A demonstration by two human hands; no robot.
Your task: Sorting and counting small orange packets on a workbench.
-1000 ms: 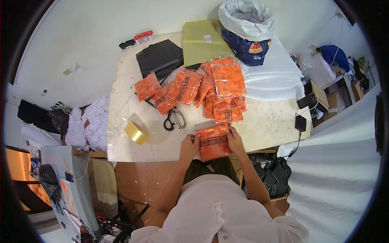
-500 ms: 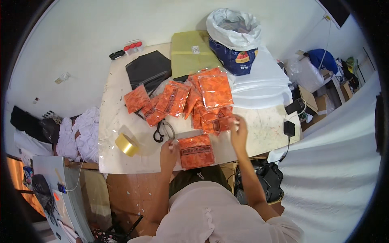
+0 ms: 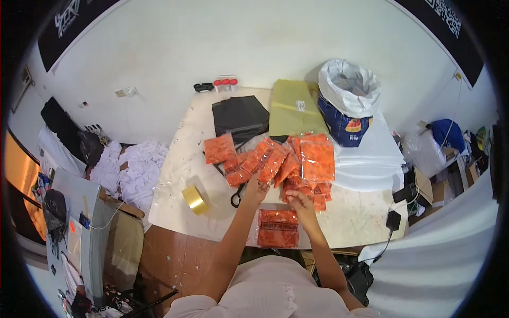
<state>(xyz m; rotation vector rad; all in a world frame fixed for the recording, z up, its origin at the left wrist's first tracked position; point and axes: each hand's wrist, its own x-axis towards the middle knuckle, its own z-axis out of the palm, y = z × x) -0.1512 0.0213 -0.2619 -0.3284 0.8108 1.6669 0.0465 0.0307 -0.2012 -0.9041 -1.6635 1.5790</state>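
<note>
Several flat orange packets in clear, shiny plastic lie in an overlapping heap at mid-table. My left hand reaches to the heap's near side, fingers closed at the lower edge of an orange packet with a dark printed band. My right hand is at the heap's near edge, fingers bent and pressed together; what is in them, if anything, I cannot make out. Nearest me, a separate orange packet lies flat at the table's front edge. Black-handled scissors are partly hidden by my left hand.
A roll of yellow tape stands on the table at left. Behind the heap are a black folded sheet, yellow-green packaging, white sheets and an open white-and-blue sack. A black adapter is at the right edge.
The view has tilted up. My left hand has moved away from the near packet, forward to the heap. The right hand has shifted left along the heap's near edge, closer to the left hand.
</note>
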